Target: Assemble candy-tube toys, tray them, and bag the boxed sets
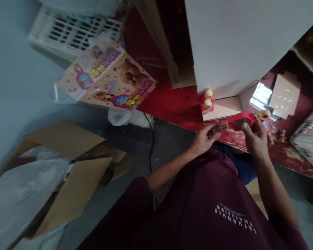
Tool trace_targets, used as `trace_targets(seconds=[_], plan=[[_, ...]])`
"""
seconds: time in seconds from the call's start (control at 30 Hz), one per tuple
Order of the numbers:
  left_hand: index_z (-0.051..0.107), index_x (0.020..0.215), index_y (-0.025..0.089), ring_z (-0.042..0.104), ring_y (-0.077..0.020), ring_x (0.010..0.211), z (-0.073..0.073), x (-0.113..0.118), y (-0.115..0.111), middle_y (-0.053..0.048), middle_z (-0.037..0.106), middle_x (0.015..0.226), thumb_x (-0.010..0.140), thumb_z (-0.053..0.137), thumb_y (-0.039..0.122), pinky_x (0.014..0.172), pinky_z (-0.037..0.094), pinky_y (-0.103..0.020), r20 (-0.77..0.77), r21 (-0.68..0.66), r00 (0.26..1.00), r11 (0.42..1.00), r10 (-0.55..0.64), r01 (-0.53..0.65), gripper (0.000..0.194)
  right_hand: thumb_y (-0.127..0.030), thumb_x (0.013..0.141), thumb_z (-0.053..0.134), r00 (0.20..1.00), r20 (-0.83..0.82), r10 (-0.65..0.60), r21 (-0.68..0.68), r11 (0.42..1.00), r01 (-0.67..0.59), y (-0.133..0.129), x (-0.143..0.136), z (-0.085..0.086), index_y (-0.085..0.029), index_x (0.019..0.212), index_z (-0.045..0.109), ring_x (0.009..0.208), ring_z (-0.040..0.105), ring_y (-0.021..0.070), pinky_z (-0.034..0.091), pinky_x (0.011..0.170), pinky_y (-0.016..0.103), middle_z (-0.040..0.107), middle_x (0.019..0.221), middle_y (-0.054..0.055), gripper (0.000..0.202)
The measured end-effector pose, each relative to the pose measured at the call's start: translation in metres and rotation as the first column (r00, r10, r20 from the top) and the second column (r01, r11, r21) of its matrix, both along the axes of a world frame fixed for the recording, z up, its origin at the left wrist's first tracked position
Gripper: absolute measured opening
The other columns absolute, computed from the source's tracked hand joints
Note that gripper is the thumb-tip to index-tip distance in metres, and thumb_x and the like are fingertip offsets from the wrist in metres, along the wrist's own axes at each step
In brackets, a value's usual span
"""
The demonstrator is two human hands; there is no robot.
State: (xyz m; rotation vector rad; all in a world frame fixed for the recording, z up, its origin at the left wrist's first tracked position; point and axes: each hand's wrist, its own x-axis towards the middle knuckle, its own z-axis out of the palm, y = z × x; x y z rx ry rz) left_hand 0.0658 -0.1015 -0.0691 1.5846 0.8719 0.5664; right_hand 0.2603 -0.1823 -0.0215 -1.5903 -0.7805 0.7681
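A red toy (233,120) with a dark oval face and a tan bear-shaped head is gripped in my right hand (257,139), thumb over its front. My left hand (201,140) pinches a small clear tube (221,127) at the toy's left end. I cannot tell whether tube and toy are joined. Just beyond my hands, two red toys with round cream heads (208,99) stand in an open white box (220,108). Another toy with a blue oval face (268,125) lies to the right of my right hand, with small tubes (281,134) beside it.
The worn red table (172,107) holds a flattened brown carton (285,95) and, at right, a white slotted basket (309,139). Printed bear packaging (106,76) hangs over the left side near a white crate (67,33). An open cardboard box (75,187) and a black cable (152,146) are below.
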Motion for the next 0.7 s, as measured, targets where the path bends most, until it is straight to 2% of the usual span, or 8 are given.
trace_targets(seconds=[0.03, 0.1, 0.17, 0.3, 0.4, 0.47, 0.57, 0.7], plan=[[0.064, 0.123, 0.018, 0.067, -0.0176, 0.088, -0.010, -0.003, 0.004, -0.009, 0.070, 0.110, 0.095, 0.064, 0.043, 0.076, 0.054, -0.029, 0.000, 0.057, 0.994, 0.992, 0.109, -0.109, 0.037, -0.043, 0.088, 0.077, 0.998, 0.069, 0.007, 0.025, 1.000, -0.009, 0.003, 0.001, -0.005, -0.025, 0.109, 0.068, 0.092, 0.069, 0.0205, 0.057, 0.090, 0.041, 0.071, 0.101, 0.004, 0.029], [0.060, 0.124, 0.019, 0.066, -0.0170, 0.088, -0.031, -0.009, 0.014, -0.010, 0.067, 0.112, 0.097, 0.060, 0.038, 0.078, 0.055, -0.030, -0.011, 0.155, 0.952, 0.941, 0.306, -0.301, 0.034, -0.043, 0.087, 0.077, 0.979, 0.201, 0.031, 0.067, 0.997, -0.046, 0.011, 0.000, -0.016, -0.026, 0.117, 0.065, 0.099, 0.069, 0.0228, 0.057, 0.093, 0.044, 0.071, 0.109, 0.006, 0.037], [0.057, 0.124, 0.019, 0.066, -0.0170, 0.086, -0.051, -0.010, 0.024, -0.010, 0.065, 0.109, 0.096, 0.060, 0.034, 0.079, 0.055, -0.031, -0.067, 0.211, 0.907, 0.894, 0.416, -0.395, 0.032, -0.042, 0.090, 0.074, 0.945, 0.311, 0.101, 0.056, 0.991, -0.124, 0.019, -0.002, -0.028, -0.025, 0.123, 0.062, 0.106, 0.069, 0.0250, 0.056, 0.095, 0.046, 0.071, 0.116, 0.009, 0.039], [0.049, 0.132, 0.017, 0.067, -0.0209, 0.087, -0.083, 0.001, 0.038, -0.012, 0.063, 0.113, 0.090, 0.068, 0.028, 0.082, 0.057, -0.037, -0.205, 0.200, 0.900, 0.917, 0.384, -0.346, 0.048, -0.034, 0.095, 0.066, 0.815, 0.509, 0.277, -0.018, 0.950, -0.311, 0.027, -0.008, -0.041, -0.024, 0.128, 0.062, 0.113, 0.067, 0.0263, 0.056, 0.098, 0.046, 0.070, 0.122, 0.011, 0.035], [0.047, 0.135, 0.018, 0.063, -0.0285, 0.114, -0.096, 0.010, 0.040, -0.017, 0.058, 0.128, 0.089, 0.069, 0.025, 0.099, 0.054, -0.043, -0.192, 0.225, 0.907, 0.917, 0.374, -0.330, 0.051, -0.027, 0.098, 0.057, 0.668, 0.626, 0.403, -0.056, 0.877, -0.477, 0.026, -0.008, -0.041, -0.025, 0.131, 0.061, 0.119, 0.066, 0.0278, 0.056, 0.100, 0.050, 0.070, 0.125, 0.011, 0.032], [0.048, 0.133, 0.019, 0.059, -0.0311, 0.124, -0.103, 0.014, 0.040, -0.017, 0.058, 0.128, 0.091, 0.066, 0.022, 0.106, 0.050, -0.047, -0.176, 0.239, 0.911, 0.914, 0.373, -0.328, 0.047, -0.024, 0.100, 0.053, 0.565, 0.666, 0.488, -0.102, 0.809, -0.578, 0.024, -0.007, -0.038, -0.026, 0.136, 0.058, 0.123, 0.063, 0.0291, 0.054, 0.103, 0.053, 0.068, 0.131, 0.012, 0.036], [0.047, 0.132, 0.019, 0.059, -0.0317, 0.122, -0.107, 0.014, 0.039, -0.017, 0.060, 0.125, 0.093, 0.063, 0.020, 0.105, 0.050, -0.050, -0.164, 0.240, 0.923, 0.922, 0.348, -0.305, 0.042, -0.021, 0.101, 0.053, 0.420, 0.713, 0.562, -0.163, 0.715, -0.680, 0.025, -0.006, -0.033, -0.027, 0.144, 0.051, 0.129, 0.059, 0.0308, 0.052, 0.106, 0.056, 0.063, 0.139, 0.013, 0.044], [0.045, 0.133, 0.020, 0.058, -0.0302, 0.118, -0.105, 0.013, 0.038, -0.016, 0.059, 0.123, 0.095, 0.062, 0.025, 0.104, 0.050, -0.049, -0.131, 0.254, 0.933, 0.921, 0.336, -0.296, 0.042, -0.022, 0.102, 0.052, 0.313, 0.754, 0.577, -0.192, 0.650, -0.736, 0.033, -0.005, -0.027, -0.024, 0.150, 0.045, 0.132, 0.055, 0.0310, 0.052, 0.106, 0.055, 0.062, 0.138, 0.015, 0.048]])
